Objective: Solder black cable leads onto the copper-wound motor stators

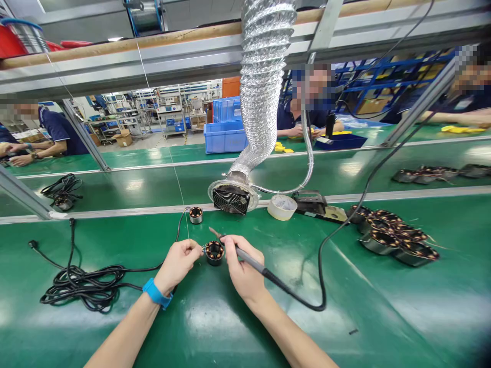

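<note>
Between my two hands a small motor stator (214,253) with copper windings rests on the green bench. My left hand (179,260), a blue band at its wrist, is pinched at the stator's left side on thin wire, whose ends show at the fingertips. A fine strand of solder wire (175,168) runs from above down to this hand. My right hand (245,266) grips a soldering iron (249,259); its tip points up and left, above the stator and apart from it. Just behind stands a second stator (195,215) with a black cable.
Coiled black cables (84,286) lie at left. Several stators (395,235) are grouped at right. Behind the work are a fan (231,199) under a foil duct (264,76), a tape roll (282,207) and an iron stand (320,207). Co-workers sit beyond.
</note>
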`<state>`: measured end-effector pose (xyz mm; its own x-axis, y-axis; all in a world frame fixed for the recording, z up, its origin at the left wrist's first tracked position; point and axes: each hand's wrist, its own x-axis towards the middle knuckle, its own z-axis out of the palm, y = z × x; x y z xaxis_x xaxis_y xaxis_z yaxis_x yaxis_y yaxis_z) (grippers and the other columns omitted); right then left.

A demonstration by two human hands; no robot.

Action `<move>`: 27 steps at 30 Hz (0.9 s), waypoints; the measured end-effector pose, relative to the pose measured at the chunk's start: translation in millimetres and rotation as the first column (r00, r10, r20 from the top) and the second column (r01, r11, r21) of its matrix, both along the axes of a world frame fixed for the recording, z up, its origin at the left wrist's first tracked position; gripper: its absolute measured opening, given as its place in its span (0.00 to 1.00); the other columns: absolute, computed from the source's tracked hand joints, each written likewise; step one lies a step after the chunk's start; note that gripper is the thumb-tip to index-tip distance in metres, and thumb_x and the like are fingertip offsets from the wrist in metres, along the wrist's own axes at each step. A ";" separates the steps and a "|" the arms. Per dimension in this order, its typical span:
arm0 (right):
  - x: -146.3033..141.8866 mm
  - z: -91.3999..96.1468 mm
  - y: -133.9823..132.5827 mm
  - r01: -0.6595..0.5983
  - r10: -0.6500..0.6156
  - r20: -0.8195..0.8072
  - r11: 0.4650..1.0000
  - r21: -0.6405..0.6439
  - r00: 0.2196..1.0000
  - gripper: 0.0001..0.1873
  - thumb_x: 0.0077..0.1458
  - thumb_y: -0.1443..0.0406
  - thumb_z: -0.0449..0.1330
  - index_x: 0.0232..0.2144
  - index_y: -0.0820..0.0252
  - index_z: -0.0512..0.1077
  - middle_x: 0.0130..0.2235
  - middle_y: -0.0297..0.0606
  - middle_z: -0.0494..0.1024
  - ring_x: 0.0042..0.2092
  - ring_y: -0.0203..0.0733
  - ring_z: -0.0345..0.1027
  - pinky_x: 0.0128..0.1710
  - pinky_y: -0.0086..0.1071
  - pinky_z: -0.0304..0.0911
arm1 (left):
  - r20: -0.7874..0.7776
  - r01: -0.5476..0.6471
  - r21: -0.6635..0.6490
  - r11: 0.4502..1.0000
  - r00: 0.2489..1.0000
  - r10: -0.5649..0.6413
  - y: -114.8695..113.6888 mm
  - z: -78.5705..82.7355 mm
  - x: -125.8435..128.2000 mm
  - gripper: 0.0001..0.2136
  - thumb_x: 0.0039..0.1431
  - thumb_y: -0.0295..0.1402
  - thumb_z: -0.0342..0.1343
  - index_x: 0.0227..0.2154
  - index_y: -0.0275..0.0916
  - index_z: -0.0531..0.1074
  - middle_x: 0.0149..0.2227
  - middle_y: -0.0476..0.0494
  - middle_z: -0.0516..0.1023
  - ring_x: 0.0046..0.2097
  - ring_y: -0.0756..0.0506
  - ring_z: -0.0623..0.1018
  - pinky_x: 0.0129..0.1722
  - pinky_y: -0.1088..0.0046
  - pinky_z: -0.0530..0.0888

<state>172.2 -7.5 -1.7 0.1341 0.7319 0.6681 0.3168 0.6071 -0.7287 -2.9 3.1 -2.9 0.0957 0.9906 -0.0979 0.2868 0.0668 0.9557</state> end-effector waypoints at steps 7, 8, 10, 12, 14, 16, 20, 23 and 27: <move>-2.9 -14.4 12.6 -0.164 0.206 0.270 0.972 -0.171 0.941 0.29 0.53 0.70 0.63 0.57 0.54 0.65 0.49 0.42 0.74 0.48 0.47 0.71 0.49 0.40 0.67 | 0.013 0.086 -0.033 0.996 0.996 -0.085 -1.6 8.1 -4.0 0.20 0.55 0.53 0.54 0.27 0.38 0.67 0.21 0.53 0.68 0.18 0.53 0.64 0.19 0.77 0.62; -1.8 -17.1 14.6 -0.195 0.243 0.288 0.963 -0.185 0.926 0.33 0.52 0.71 0.64 0.59 0.53 0.63 0.52 0.42 0.72 0.49 0.47 0.70 0.50 0.40 0.67 | 0.017 0.082 -0.046 0.996 0.997 -0.081 -1.8 9.7 -5.1 0.20 0.55 0.53 0.54 0.28 0.37 0.68 0.21 0.54 0.67 0.18 0.54 0.61 0.18 0.77 0.58; 1.6 -20.4 18.0 -0.265 0.319 0.306 0.942 -0.205 0.897 0.35 0.52 0.74 0.63 0.60 0.51 0.60 0.54 0.42 0.69 0.49 0.46 0.69 0.50 0.40 0.67 | 0.011 0.056 -0.064 0.996 0.998 -0.055 -2.1 13.7 -7.8 0.20 0.53 0.52 0.57 0.28 0.36 0.69 0.21 0.56 0.65 0.18 0.56 0.57 0.18 0.78 0.53; 5.9 -20.6 20.4 -0.325 0.377 0.303 0.922 -0.209 0.875 0.34 0.55 0.75 0.62 0.61 0.51 0.60 0.54 0.42 0.68 0.49 0.44 0.69 0.50 0.38 0.66 | -0.002 0.022 -0.071 0.997 1.000 -0.022 -2.2 18.7 -10.9 0.19 0.50 0.50 0.61 0.27 0.36 0.70 0.20 0.56 0.64 0.20 0.56 0.56 0.19 0.78 0.52; 10.0 -18.8 22.0 -0.363 0.412 0.298 0.908 -0.207 0.861 0.32 0.56 0.74 0.62 0.60 0.51 0.60 0.52 0.41 0.68 0.48 0.43 0.68 0.50 0.37 0.66 | -0.008 0.001 -0.076 0.997 1.000 -0.001 -2.2 23.5 -14.3 0.19 0.45 0.48 0.65 0.26 0.35 0.71 0.21 0.56 0.65 0.21 0.55 0.57 0.21 0.77 0.53; 13.2 -16.7 23.2 -0.384 0.433 0.297 0.899 -0.210 0.851 0.32 0.56 0.74 0.62 0.59 0.50 0.61 0.51 0.40 0.68 0.47 0.43 0.68 0.49 0.37 0.66 | 0.011 0.004 -0.080 0.997 1.000 -0.003 -2.0 26.9 -17.6 0.18 0.42 0.45 0.67 0.25 0.36 0.71 0.22 0.54 0.68 0.23 0.54 0.61 0.23 0.77 0.55; 17.6 -15.4 25.5 -0.408 0.458 0.287 0.887 -0.218 0.842 0.31 0.56 0.73 0.64 0.59 0.50 0.62 0.50 0.39 0.68 0.47 0.43 0.68 0.50 0.36 0.65 | 0.071 0.082 -0.084 0.993 0.995 -0.076 -0.6 28.8 -23.7 0.17 0.39 0.42 0.70 0.27 0.36 0.73 0.25 0.51 0.72 0.27 0.52 0.66 0.26 0.76 0.59; 19.3 -16.0 26.5 -0.416 0.466 0.275 0.882 -0.222 0.841 0.31 0.56 0.72 0.65 0.59 0.50 0.62 0.50 0.38 0.68 0.48 0.42 0.68 0.51 0.37 0.65 | 0.097 0.092 -0.099 0.991 0.992 -0.083 1.4 27.7 -26.1 0.19 0.42 0.46 0.68 0.27 0.35 0.73 0.23 0.55 0.67 0.22 0.55 0.59 0.23 0.76 0.53; 19.0 -17.1 26.4 -0.415 0.465 0.272 0.882 -0.223 0.842 0.32 0.55 0.73 0.66 0.58 0.50 0.62 0.50 0.38 0.68 0.48 0.42 0.68 0.52 0.36 0.64 | 0.143 0.050 -0.112 0.992 0.989 -0.034 3.2 22.9 -20.7 0.21 0.42 0.50 0.68 0.25 0.36 0.70 0.20 0.58 0.62 0.21 0.56 0.54 0.22 0.76 0.48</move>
<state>191.2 18.8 -18.8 -0.4203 0.7584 0.4982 0.2658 0.6279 -0.7315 -23.6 6.2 20.0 0.1581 0.9683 -0.1936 0.1551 0.1692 0.9733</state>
